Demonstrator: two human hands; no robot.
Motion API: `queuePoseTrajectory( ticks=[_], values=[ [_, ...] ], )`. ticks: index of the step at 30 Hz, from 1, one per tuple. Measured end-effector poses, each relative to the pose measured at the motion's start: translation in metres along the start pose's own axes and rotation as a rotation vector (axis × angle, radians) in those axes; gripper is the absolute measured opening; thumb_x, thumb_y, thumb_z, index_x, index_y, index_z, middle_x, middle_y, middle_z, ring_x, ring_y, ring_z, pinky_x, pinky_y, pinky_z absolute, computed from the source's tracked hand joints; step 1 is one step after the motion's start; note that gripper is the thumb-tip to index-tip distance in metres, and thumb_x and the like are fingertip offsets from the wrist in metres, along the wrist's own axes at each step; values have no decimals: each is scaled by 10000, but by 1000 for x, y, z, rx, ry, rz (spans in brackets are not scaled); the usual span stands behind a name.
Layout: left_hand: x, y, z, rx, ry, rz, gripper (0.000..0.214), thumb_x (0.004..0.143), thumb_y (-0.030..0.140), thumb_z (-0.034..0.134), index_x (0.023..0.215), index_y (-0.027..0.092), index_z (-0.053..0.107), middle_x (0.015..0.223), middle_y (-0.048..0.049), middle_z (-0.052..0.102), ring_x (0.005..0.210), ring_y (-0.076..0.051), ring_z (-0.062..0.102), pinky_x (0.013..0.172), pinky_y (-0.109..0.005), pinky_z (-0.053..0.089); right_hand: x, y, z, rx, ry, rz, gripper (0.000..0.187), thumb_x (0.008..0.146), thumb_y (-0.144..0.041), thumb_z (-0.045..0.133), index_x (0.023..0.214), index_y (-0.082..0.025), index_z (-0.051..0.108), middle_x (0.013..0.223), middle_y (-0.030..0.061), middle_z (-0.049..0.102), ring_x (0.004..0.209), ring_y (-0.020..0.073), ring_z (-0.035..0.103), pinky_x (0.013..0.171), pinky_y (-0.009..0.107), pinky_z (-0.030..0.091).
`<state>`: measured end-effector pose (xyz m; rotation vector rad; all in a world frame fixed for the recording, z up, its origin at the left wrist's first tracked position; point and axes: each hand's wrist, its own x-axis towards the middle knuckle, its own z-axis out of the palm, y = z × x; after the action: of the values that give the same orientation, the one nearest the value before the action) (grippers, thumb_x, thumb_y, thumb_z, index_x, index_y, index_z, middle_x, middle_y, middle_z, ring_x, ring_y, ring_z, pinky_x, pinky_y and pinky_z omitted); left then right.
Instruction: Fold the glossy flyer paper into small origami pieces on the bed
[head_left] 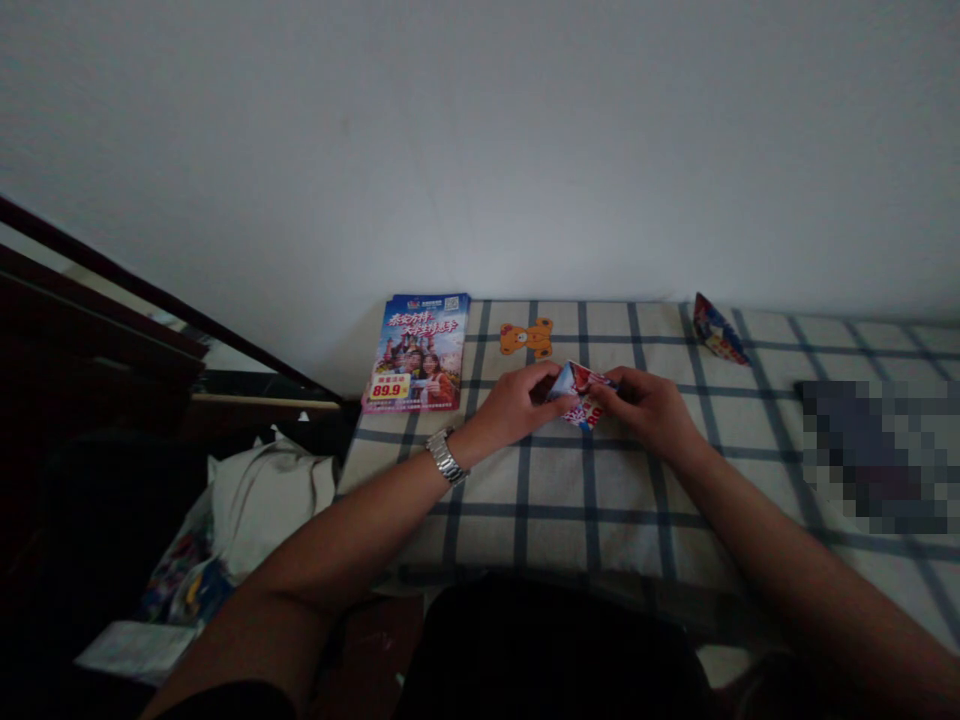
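Observation:
A small folded paper [586,400], printed in red, white and blue, is held between both hands just above the checked cloth. My left hand [521,402], with a metal watch on its wrist, pinches the paper's left side. On its right side, the thumb and fingers of my right hand [646,408] are closed on it. A stack of printed flyers [417,352] lies to the left, near the wall. Another folded paper piece [718,330] stands at the back right. Between the flyers and my hands lies a flat orange bear cutout [526,338].
A blue-and-cream checked cloth [555,510] covers the surface, which meets a pale wall [525,150]. At the right lies a dark, pixelated object [870,455]. Below left are a white bag [266,490] and a dark wooden frame [150,285].

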<state>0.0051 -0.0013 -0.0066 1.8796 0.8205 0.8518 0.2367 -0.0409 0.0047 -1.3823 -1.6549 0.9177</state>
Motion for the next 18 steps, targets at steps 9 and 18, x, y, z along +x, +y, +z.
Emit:
queuePoseTrajectory(
  ticks=[9, 18],
  values=[
    [0, 5, -3, 132, -13, 20, 201, 978, 384, 641, 910, 195, 626, 766, 19, 591, 676, -133, 498, 617, -268, 366, -2, 6, 2, -15, -73, -40, 349, 938, -564, 700, 952, -218, 741, 852, 51, 776, 699, 200, 666, 602, 313, 512],
    [0, 6, -2, 149, -32, 11, 240, 970, 416, 655, 904, 186, 646, 769, 12, 608, 694, -140, 524, 635, -271, 368, -3, 4, 3, -149, -94, -63, 246, 965, -452, 667, 958, -215, 733, 746, 12, 712, 610, 158, 580, 552, 284, 422]
  ],
)
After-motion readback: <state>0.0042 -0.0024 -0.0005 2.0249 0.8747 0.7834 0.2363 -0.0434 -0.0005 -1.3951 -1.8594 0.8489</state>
